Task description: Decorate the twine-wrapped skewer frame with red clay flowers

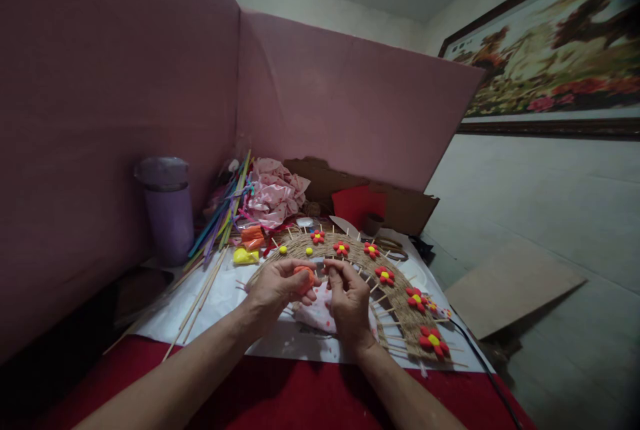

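My left hand (277, 290) is closed around a lump of orange modelling clay (304, 277), which shows between its thumb and fingers. Just beside it, my right hand (349, 303) has thumb and fingertips pinched together; whatever they hold is too small to make out. Both hands hover over a twine-woven arch (404, 303) with thin sticks poking out of its edges. Several red flowers (417, 300) with yellow centres sit along the arch's top and right side. Two yellow dots, one a small yellow ball (309, 251), lie on its left part. Dotted fabric (316, 313) shows beneath the hands.
An orange clay packet (253, 237) and a yellow packet (246, 256) lie left of the arch. Behind them are colourful pipe cleaners (235, 200) and crumpled pink fabric (276, 197). A purple tumbler (169, 217) stands left. Scissors (393, 247) rest behind the arch. White sheeting (165, 319) covers red cloth.
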Demonstrator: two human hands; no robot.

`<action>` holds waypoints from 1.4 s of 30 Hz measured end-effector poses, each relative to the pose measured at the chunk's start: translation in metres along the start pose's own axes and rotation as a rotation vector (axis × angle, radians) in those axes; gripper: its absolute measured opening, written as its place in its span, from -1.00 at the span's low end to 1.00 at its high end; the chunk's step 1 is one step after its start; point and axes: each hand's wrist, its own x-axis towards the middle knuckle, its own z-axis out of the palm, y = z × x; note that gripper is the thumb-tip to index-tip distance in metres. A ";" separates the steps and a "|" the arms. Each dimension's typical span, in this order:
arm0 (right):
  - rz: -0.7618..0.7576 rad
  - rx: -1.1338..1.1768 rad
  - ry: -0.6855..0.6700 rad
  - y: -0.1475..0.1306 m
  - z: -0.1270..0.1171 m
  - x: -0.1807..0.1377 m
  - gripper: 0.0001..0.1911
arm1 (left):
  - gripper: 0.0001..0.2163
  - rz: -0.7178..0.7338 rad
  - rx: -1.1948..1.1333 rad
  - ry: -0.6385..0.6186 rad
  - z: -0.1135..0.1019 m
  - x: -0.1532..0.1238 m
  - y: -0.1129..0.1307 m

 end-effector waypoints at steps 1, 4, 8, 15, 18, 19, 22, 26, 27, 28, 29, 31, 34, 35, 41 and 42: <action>0.000 0.003 -0.001 0.000 0.000 0.000 -0.81 | -0.69 -0.006 -0.023 -0.003 0.001 0.000 0.000; 0.000 0.008 -0.005 0.001 0.001 0.000 -0.82 | -0.66 -0.053 -0.094 0.000 0.003 0.000 0.002; 0.000 0.009 -0.003 0.000 0.001 0.000 -0.81 | -0.66 -0.081 -0.115 0.026 0.002 -0.002 0.005; 0.010 -0.005 -0.002 0.000 0.000 0.000 -0.82 | -0.74 -0.063 -0.055 0.002 -0.004 -0.001 0.003; 0.005 -0.004 -0.005 -0.001 0.000 0.000 -0.82 | -0.74 -0.051 -0.037 0.030 -0.003 -0.001 0.002; 0.004 -0.003 -0.007 -0.001 0.000 0.000 -0.82 | -0.73 -0.042 -0.038 0.027 -0.002 -0.001 0.001; 0.006 0.001 -0.013 -0.001 0.000 0.000 -0.82 | -0.72 -0.001 -0.060 -0.018 0.001 0.000 0.000; 0.010 0.003 -0.015 -0.001 0.001 -0.001 -0.81 | -0.76 0.029 -0.052 -0.012 0.001 0.001 -0.001; 0.011 0.005 -0.012 -0.001 0.001 -0.001 -0.81 | -0.77 0.034 -0.038 0.000 0.001 0.002 -0.002; 0.011 0.007 -0.011 0.000 0.001 -0.001 -0.81 | -0.78 0.031 -0.026 0.010 0.001 0.002 -0.002; 0.011 0.008 -0.010 0.000 0.001 -0.001 -0.81 | -0.79 0.022 -0.021 0.012 0.000 0.002 -0.002; 0.008 0.008 -0.014 0.001 0.001 -0.001 -0.81 | -0.77 -0.001 -0.025 0.006 -0.001 0.001 -0.002; 0.006 0.002 -0.017 0.002 0.001 0.000 -0.81 | -0.72 -0.022 -0.027 -0.018 -0.002 0.001 -0.002; 0.006 0.000 -0.015 0.002 0.001 0.000 -0.81 | -0.72 -0.026 -0.023 -0.025 -0.002 0.000 -0.002; 0.007 0.002 -0.013 0.001 0.001 0.000 -0.81 | -0.71 -0.006 -0.028 -0.032 0.002 0.000 -0.002; 0.006 0.004 -0.014 0.001 0.001 0.000 -0.81 | -0.71 -0.006 -0.017 -0.022 0.002 0.000 -0.003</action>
